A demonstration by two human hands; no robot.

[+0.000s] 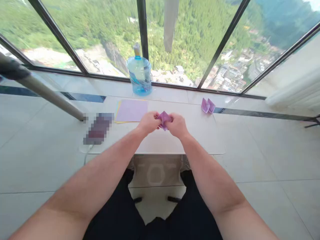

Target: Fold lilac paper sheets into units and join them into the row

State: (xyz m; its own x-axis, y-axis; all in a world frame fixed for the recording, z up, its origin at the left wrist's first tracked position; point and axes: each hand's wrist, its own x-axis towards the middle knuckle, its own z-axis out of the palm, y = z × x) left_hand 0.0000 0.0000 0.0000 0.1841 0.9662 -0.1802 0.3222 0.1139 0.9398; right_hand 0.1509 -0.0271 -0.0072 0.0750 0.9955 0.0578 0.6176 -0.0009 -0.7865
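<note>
Between my two hands is a purple folded paper [164, 119], held above the middle of the white table [200, 136]. My left hand [150, 122] grips its left side, fingers closed on it. On the opposite side my right hand [178, 124] pinches the same paper. The paper has pointed corners at top and bottom; my fingers hide parts of its sides. To the left of my left hand lies a stack of coloured paper sheets [132, 110], purple on top with yellow and blue edges showing. A folded purple paper piece [208, 106] stands at the table's back right.
A large blue water bottle [140, 75] stands behind the table, near the window. At the table's left lies a blurred-out dark object [98, 129] with a cable [87, 154]. A grey pole [55, 95] slants in from the left.
</note>
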